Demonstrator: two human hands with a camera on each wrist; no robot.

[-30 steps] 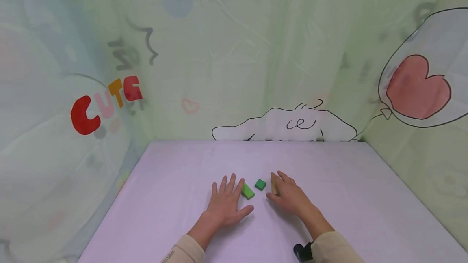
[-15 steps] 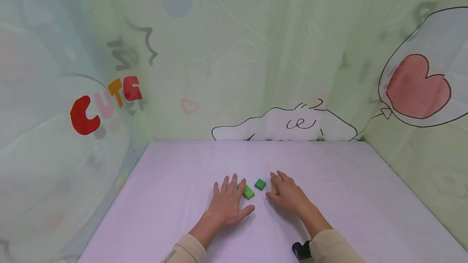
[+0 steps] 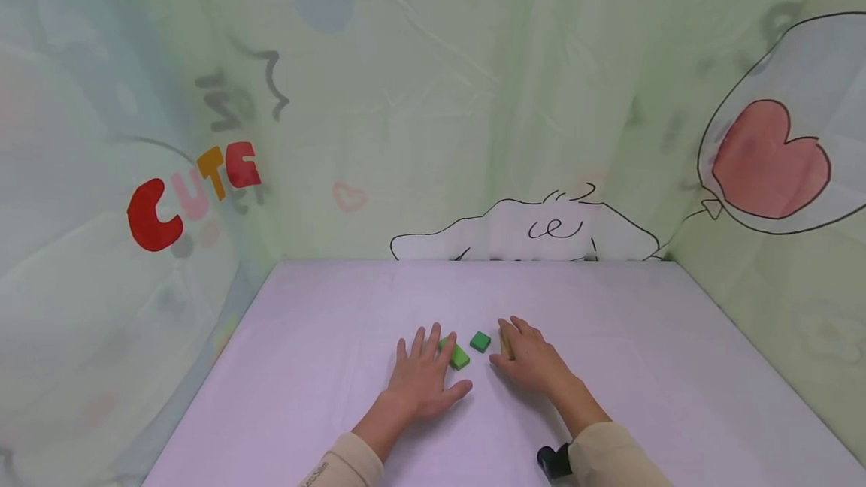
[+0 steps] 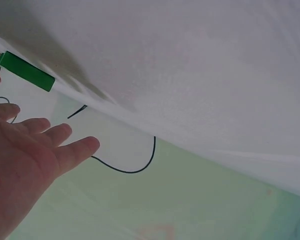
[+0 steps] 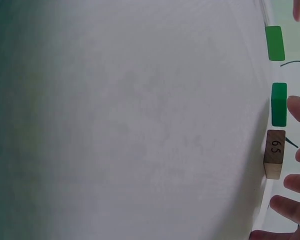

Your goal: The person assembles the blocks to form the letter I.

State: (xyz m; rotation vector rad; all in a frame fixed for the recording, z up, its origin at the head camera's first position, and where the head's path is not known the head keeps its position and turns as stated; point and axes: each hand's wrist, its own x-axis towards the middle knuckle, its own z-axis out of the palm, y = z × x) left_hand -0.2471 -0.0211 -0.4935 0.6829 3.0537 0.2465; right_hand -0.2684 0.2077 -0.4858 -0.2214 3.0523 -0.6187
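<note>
Both hands hover over a pale lilac table. My left hand [image 3: 419,382] spreads its fingers beside a light green block [image 3: 460,356], covering part of it in the head view. A smaller dark green block [image 3: 480,342] lies between the two hands. Close to its right, a wooden block [image 3: 506,346] is partly hidden by my right hand [image 3: 534,359], whose fingers reach loosely over it. Dark digits show on the wooden block [image 5: 275,145] in the right wrist view, and the fingers [image 5: 287,207] there appear apart from it. Neither hand grips anything.
The lilac table [image 3: 304,367] ends at a printed curtain [image 3: 406,111] behind and on both sides. A black strap-like device [image 3: 555,462] sits at the right sleeve cuff [image 3: 612,453].
My left hand has shifted very slightly to the right. The right hand keeps its place over the wooden block, and the blocks show no clear movement.
</note>
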